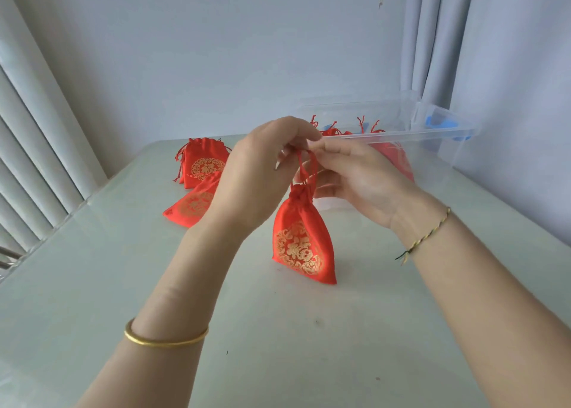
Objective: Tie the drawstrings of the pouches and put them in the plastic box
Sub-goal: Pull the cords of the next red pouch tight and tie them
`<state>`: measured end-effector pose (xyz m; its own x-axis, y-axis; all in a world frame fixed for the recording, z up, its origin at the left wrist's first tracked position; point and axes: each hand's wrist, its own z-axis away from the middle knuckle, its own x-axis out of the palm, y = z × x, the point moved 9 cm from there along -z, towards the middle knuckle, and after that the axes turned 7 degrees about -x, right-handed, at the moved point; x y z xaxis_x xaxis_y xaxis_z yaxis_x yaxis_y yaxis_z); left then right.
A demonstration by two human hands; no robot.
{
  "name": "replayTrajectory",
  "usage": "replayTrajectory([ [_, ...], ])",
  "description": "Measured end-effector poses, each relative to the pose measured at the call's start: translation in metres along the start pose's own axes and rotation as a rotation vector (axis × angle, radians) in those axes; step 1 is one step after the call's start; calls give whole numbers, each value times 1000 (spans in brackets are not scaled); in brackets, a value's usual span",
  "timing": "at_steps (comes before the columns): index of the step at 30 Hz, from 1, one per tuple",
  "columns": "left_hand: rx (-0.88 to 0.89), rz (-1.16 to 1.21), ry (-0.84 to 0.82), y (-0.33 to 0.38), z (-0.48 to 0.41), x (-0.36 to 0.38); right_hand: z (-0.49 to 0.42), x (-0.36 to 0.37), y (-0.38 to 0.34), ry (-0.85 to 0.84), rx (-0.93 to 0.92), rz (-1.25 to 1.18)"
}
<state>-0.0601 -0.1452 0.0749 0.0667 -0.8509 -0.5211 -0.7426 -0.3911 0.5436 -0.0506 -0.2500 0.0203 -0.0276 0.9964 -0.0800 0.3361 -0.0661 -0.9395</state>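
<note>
The tops of the drawstrings point(314, 168) are hidden between the fingertips of the left hand point(262, 166) and the right hand point(355, 185), so a knot cannot be told. One flat pouch point(188, 206) on the left is partly covered by the left wrist. The pouches point(394, 157) in the plastic box point(432, 131) are blurred by its cloudy wall (only red string ends stick up clearly) and cannot be counted. A blue thing point(445, 121) at the far right is half hidden. Both arms are cut off by the near edge.

The pale glossy table point(123, 284) carries a clear plastic box point(401, 136) at far right, a rear red pouch point(202, 163) touching a front red pouch point(193, 205) at far left, and a middle pouch point(304, 247) upright
</note>
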Motion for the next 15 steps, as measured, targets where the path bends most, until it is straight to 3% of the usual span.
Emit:
replayTrajectory([
  [7, 52, 16, 163, 2, 5, -8, 3, 10, 6, -118, 63, -115],
  [15, -166, 182, 124, -21, 0, -6, -2, -18, -2, 129, -33, -55],
])
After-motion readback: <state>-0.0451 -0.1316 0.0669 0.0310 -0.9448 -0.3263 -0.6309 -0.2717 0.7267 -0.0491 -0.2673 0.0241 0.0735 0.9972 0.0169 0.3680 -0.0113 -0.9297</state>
